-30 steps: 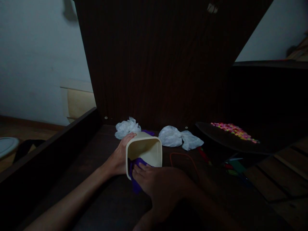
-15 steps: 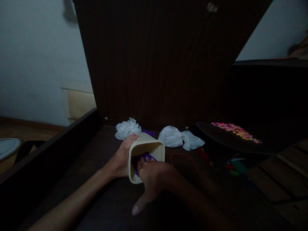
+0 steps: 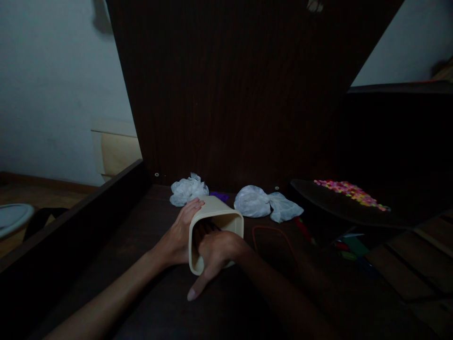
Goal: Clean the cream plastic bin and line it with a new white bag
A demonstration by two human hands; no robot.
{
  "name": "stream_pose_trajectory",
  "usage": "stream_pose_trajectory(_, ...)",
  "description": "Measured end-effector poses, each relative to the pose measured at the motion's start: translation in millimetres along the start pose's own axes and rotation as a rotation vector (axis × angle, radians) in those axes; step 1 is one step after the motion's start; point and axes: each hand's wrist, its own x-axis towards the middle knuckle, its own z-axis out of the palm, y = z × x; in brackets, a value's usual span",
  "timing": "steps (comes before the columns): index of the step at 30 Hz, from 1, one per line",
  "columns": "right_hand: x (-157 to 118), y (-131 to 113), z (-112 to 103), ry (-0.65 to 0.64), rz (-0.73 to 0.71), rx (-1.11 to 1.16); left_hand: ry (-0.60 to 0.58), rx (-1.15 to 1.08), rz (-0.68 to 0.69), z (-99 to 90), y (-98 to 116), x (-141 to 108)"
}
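A cream plastic bin [image 3: 215, 206] lies tipped on its side on the dark wooden surface, its mouth facing me. My left hand [image 3: 179, 238] grips the bin's left side, fingers over the upper edge. Into the mouth reaches my right hand [image 3: 218, 249], its fingers stretched inside and its thumb spread outside below the rim. Whatever those fingertips touch deep in the bin is hidden. Behind the bin are a crumpled white plastic bag [image 3: 187, 191] and a bit of purple material [image 3: 220, 196].
Right of the bin lies a knotted white bag [image 3: 252, 201], with a thin orange-brown frame [image 3: 271, 227] nearer me. Small colourful pieces [image 3: 350, 192] rest on a dark shelf. A tall dark panel [image 3: 230, 94] rises behind; a low ledge [image 3: 81, 208] runs along the left.
My right hand has gone deeper into the bin, and the purple material seen inside before is now out of sight. My left hand keeps its hold on the bin.
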Motion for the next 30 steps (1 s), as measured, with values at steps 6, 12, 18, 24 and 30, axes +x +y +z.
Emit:
stream_pose_trajectory(6, -7.6, -5.8, -2.2, 0.028, -0.059, -0.057, 0.005, 0.010, -0.036, 0.1, -1.6, -0.7)
stream_pose_trajectory(12, -17.2, -7.0, -4.1, 0.024, -0.107, -0.064, 0.018, -0.020, -0.048, 1.8, -3.3, -1.1)
stream_pose_trajectory(18, -39.9, -13.0, 0.9, 0.138, -0.188, -0.079, 0.041, -0.025, -0.072, 1.4, -8.0, -4.7)
stream_pose_trajectory(24, -44.9, -15.8, 33.6, 0.296, -0.262, -0.142, 0.018, -0.049, -0.089, -0.9, -9.5, -6.8)
stream_pose_trajectory(30, -51.7, -13.1, 42.0, 0.373, -0.135, -0.075, 0.009, -0.039, -0.078, -1.5, -8.2, -3.6)
